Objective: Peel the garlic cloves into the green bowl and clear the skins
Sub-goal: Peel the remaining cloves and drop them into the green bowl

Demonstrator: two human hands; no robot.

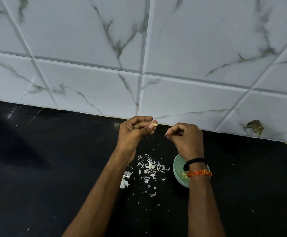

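Above a black countertop [53,168], a person's left hand [132,132] pinches a pale garlic clove [154,124] between thumb and curled fingers, the clove's tip poking out to the right of the grip, toward the tiled wall [156,48] at the far edge. The right hand [186,141], just right of the clove and apart from it, pinches what appears to be a thin strip of skin [165,133] at its fingertips, though the piece is too small to be sure. The green bowl [177,165] sits near and right, below the right wrist and partly hidden by it, with a few peeled cloves [184,175] showing inside. A scatter of white skins [149,168] lies on the counter just left of the bowl.

The clove is held off to the left of the bowl, not above it; released there, it would likely land among the skins. The strip in the right hand sits closer over the bowl, and dropped carelessly it could fall in with the peeled cloves. Light skins may also drift farther across the counter.
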